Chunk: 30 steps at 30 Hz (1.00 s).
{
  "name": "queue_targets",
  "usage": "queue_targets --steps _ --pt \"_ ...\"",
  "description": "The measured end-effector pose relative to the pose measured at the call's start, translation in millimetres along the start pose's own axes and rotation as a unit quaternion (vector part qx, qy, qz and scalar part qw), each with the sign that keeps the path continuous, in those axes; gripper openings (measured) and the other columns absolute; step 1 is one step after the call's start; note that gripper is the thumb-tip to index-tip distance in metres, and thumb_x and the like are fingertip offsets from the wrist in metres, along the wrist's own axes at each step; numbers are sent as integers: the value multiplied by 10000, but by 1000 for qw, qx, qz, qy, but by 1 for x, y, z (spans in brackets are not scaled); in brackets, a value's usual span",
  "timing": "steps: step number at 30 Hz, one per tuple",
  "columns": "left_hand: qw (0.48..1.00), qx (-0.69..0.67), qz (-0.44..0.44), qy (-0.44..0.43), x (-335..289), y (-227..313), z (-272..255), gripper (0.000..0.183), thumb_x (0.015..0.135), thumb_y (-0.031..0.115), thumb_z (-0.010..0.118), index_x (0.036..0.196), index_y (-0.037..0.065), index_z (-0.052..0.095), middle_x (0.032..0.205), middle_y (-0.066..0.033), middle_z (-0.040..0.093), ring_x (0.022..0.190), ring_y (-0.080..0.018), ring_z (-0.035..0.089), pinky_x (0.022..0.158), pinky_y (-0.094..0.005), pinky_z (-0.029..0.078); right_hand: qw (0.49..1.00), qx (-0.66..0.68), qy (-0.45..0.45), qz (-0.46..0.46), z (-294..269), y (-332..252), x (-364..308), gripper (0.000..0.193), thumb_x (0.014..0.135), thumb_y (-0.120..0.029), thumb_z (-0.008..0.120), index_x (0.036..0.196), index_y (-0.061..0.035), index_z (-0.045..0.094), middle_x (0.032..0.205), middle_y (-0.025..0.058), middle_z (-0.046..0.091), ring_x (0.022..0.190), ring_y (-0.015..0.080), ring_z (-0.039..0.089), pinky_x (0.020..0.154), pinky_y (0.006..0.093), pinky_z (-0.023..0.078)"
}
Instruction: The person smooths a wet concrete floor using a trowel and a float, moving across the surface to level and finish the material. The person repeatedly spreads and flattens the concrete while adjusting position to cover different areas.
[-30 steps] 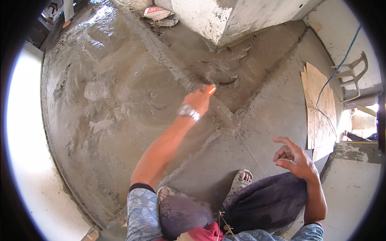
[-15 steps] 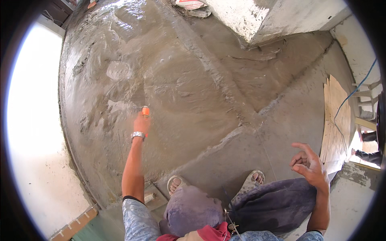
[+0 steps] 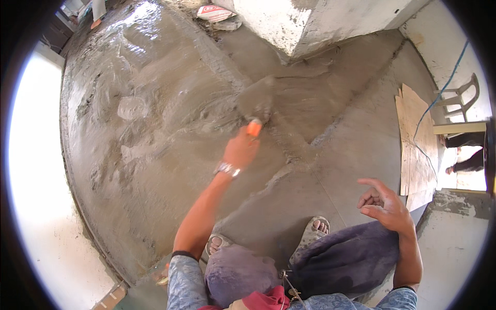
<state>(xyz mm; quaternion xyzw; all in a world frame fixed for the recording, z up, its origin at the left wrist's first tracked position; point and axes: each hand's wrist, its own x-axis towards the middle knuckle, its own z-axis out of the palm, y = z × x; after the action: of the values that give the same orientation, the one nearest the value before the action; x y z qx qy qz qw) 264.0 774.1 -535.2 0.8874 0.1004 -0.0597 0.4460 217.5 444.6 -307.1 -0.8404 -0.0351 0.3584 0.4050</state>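
My left hand (image 3: 241, 151) is wrapped round the orange handle of a trowel (image 3: 253, 127). Blurred by motion, the grey, mud-coloured blade stretches away from me over the wet cement (image 3: 160, 170), across the ridge between the rough left area and the smoother ground beyond. Whether the whole blade touches the surface I cannot tell. My right hand (image 3: 386, 206) hovers by my right knee, index finger stretched out and the other fingers loosely curled, with nothing visible in it.
Smoother cement (image 3: 330, 188) lies to the right, by my sandalled feet. A pale block (image 3: 305, 26) juts in at the top, beside a bag (image 3: 215, 13). At right are boards (image 3: 413, 139), a blue cable (image 3: 448, 85), a plastic chair (image 3: 460, 98) and another person's legs (image 3: 467, 147).
My left hand has swept the trowel to the right and slightly farther away, onto the ridge. My right hand stays in much the same pose. The whole view has shifted slightly.
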Motion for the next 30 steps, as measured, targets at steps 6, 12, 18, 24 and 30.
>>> queue_targets --steps 6,12,18,24,30 --pt "961 258 94 -16 54 56 41 259 849 161 537 1026 -1 439 895 -229 622 773 -406 637 623 -475 519 990 -137 -44 1 2 4 18 564 826 -302 659 1295 -77 441 832 73 635 783 125 596 714 299 473" --pt "990 132 38 32 15 60 6 571 793 150 613 1248 30 289 935 -250 614 772 -417 629 626 -490 507 995 -60 -65 34 36 -8 129 557 877 -472 558 1210 -28 511 906 87 629 835 156 593 731 307 475" --pt "998 17 25 60 -32 35 2 857 741 170 657 1373 25 96 968 -267 608 776 -433 621 653 -501 499 915 401 -19 34 180 -29 227 459 912 -413 523 1045 26 543 927 75 601 853 179 584 727 315 483" --pt "976 -108 165 90 -118 -2 -55 957 756 194 672 1433 26 17 1164 -234 563 976 -346 614 826 -427 486 952 279 114 -58 196 -53 222 362 879 -258 595 1100 -14 446 776 117 597 701 186 614 606 337 485" --pt "1000 -16 23 0 -248 -93 -50 661 802 211 674 1348 42 342 863 -70 680 754 -229 670 666 -331 533 866 -249 407 -147 109 -10 276 380 852 -285 600 1080 -29 435 690 168 621 721 327 645 669 452 491"
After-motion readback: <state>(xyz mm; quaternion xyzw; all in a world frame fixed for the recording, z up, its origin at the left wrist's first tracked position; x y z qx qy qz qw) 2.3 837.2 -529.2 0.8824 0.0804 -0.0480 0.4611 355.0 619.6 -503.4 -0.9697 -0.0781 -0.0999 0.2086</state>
